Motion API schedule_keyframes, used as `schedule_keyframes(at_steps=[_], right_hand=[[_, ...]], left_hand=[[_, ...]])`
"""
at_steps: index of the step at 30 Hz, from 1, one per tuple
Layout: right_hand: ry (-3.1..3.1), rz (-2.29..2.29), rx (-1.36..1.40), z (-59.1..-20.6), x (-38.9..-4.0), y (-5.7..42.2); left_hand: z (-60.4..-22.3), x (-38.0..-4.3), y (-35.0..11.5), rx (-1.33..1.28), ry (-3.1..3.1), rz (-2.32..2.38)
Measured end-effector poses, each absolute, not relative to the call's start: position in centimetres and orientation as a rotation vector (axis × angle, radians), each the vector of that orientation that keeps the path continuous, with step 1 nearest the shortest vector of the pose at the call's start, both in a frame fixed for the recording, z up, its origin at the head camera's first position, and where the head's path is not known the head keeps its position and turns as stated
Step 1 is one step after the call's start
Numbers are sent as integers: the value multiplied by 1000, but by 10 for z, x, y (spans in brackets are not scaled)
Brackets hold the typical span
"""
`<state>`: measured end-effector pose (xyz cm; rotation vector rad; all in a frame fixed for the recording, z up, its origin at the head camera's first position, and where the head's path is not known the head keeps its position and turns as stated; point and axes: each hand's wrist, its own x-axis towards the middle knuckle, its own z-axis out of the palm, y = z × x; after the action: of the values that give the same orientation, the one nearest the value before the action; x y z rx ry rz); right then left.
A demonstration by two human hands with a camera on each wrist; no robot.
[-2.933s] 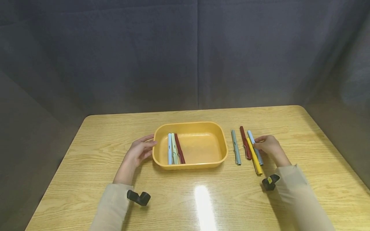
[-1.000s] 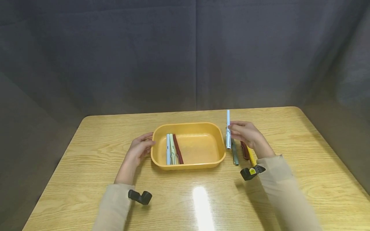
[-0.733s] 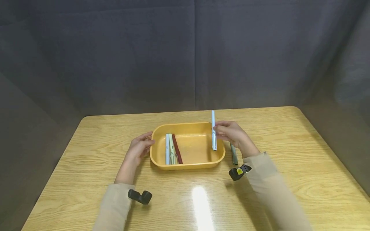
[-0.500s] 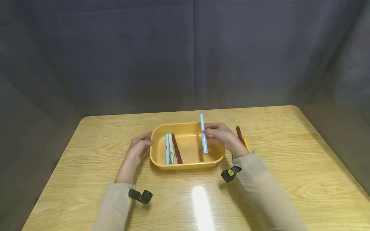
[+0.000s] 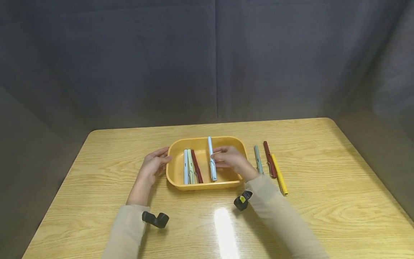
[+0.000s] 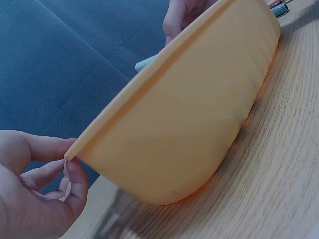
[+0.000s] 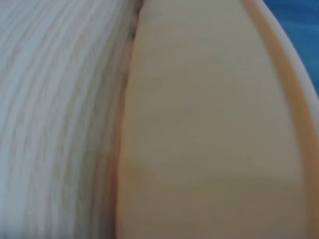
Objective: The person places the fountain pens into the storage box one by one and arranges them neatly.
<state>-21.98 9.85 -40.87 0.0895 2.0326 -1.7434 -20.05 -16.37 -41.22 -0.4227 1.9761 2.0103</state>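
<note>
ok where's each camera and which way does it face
Head: on the head, facing forward and down at the yellow tray and pens; left hand, right hand and sleeves show.
Left wrist: on that wrist, facing the tray's outer wall; both hands show.
Right wrist: on that wrist, facing the tray's outside; no hand shows.
Both wrist views share the tray and wooden table.

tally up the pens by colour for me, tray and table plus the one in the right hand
Light blue pens: 2
Dark red pens: 2
Pale green pen: 1
Grey-green pen: 1
Yellow pen: 1
Total: 7
</note>
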Motion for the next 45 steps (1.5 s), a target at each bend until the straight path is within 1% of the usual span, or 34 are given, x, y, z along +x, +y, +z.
schedule_keyframes(at_steps=[18,31,45], right_hand=[[2020,-1742,114,-426,-222,72],[2033,-1703,158,-426,-219,69],[2094,-1642,107,-426,-218,67]], left_hand=[[-413,-201,-165,-396,1981,2003],[-413,-202,-165,-412,1980,2009],[-413,-203,-162,-421,1965,2019]])
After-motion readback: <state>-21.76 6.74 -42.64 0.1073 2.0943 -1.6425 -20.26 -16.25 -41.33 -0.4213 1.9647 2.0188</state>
